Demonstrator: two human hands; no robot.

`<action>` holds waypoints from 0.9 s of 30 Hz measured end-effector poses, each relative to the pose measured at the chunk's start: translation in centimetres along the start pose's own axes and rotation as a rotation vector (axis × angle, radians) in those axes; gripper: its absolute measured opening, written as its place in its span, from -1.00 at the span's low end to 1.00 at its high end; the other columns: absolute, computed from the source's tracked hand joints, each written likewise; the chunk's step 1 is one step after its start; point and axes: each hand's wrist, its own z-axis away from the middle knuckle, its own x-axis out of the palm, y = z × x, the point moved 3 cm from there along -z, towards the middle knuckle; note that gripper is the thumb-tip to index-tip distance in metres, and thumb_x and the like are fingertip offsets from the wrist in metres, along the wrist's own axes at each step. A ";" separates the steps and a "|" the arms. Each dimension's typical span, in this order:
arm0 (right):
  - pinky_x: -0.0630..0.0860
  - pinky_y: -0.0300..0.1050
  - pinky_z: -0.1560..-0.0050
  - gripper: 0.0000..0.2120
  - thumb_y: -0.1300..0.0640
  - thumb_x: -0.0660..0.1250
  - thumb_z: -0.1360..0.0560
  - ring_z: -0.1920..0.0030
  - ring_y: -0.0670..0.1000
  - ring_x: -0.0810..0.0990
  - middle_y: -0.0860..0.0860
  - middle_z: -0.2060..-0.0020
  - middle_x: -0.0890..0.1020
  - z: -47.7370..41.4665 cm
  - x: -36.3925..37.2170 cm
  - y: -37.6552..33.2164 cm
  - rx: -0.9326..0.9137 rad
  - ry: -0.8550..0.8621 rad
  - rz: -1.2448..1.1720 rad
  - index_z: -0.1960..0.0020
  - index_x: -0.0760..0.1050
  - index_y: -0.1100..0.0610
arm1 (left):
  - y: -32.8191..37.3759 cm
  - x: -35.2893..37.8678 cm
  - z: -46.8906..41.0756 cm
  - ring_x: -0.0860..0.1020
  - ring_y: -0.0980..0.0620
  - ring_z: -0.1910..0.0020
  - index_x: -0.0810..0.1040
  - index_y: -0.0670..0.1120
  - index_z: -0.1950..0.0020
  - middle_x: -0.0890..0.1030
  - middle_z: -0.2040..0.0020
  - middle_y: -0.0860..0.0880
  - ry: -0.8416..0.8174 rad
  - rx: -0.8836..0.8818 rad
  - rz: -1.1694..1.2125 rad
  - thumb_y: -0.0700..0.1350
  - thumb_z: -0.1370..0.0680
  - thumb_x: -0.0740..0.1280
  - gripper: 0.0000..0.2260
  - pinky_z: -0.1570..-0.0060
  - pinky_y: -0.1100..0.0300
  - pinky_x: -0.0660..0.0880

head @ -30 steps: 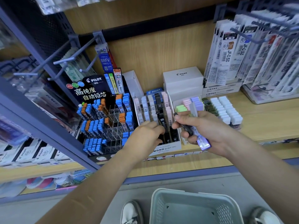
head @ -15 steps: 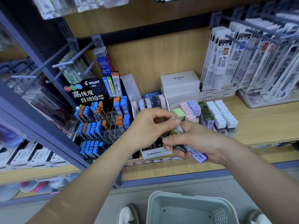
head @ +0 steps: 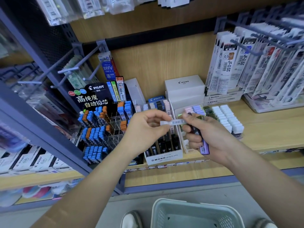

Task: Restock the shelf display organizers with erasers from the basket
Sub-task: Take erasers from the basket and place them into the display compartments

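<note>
Up from the slots of the MONO graph box (head: pixel 164 157), where it was a second ago, my left hand (head: pixel 146 129) now hangs above that box. Between my two hands a white stick (head: pixel 172 122) shows that I could not see half a second ago. I pinch its left end between thumb and curled forefinger, and it lies level above the box's right half, barcode label facing up. It looks like a slim eraser in a paper sleeve, though the blur keeps me from being sure.

My right hand (head: pixel 209 135) is just right of the box, above its right wall. Its fingers are clenched around a bundle of sticks (head: pixel 195 130), dark ones on top and a purple one (head: pixel 205 148) poking out below my palm. The thumb tip of that hand rests at the white stick's right end.

Right of the box, pastel erasers (head: pixel 195 109) stand in an open tray, and beyond them are rows of white-capped erasers (head: pixel 228 119). Left of the box stands the blue and orange lead rack (head: pixel 102 129). Below the box, on the floor by my feet, sits the grey basket (head: pixel 197 205). I cannot see what it holds.
</note>
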 end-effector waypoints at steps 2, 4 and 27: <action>0.09 -0.31 0.58 -0.90 0.14 0.34 -0.54 0.58 -0.12 0.21 0.02 0.42 0.46 -0.2 0.1 0.2 -0.035 0.023 0.033 0.11 0.50 0.16 | -0.2 -0.3 -0.1 0.64 0.01 0.24 0.65 -0.09 0.14 0.69 0.24 -0.07 -0.042 -0.066 0.077 -0.32 -0.47 0.41 -0.87 0.16 0.21 0.60; 0.11 -0.32 0.60 -0.93 0.21 0.35 -0.53 0.60 -0.12 0.22 0.04 0.40 0.52 -0.2 0.2 0.3 -0.054 0.037 0.055 0.12 0.51 0.18 | -0.3 -0.5 -0.1 0.66 -0.02 0.24 0.64 -0.12 0.12 0.69 0.23 -0.15 -0.073 -0.115 0.119 -0.31 -0.48 0.40 -0.90 0.17 0.19 0.62; 0.21 -0.32 0.65 -0.84 0.15 0.30 -0.58 0.47 -0.02 0.45 0.06 0.34 0.46 -0.3 0.6 0.6 0.104 0.099 0.055 -0.10 0.60 0.16 | -1.8 -6.7 -1.5 0.53 0.12 0.16 0.62 -0.06 -0.08 0.55 0.13 0.05 0.111 0.067 -0.702 -0.19 -0.50 0.42 -0.83 0.06 0.33 0.48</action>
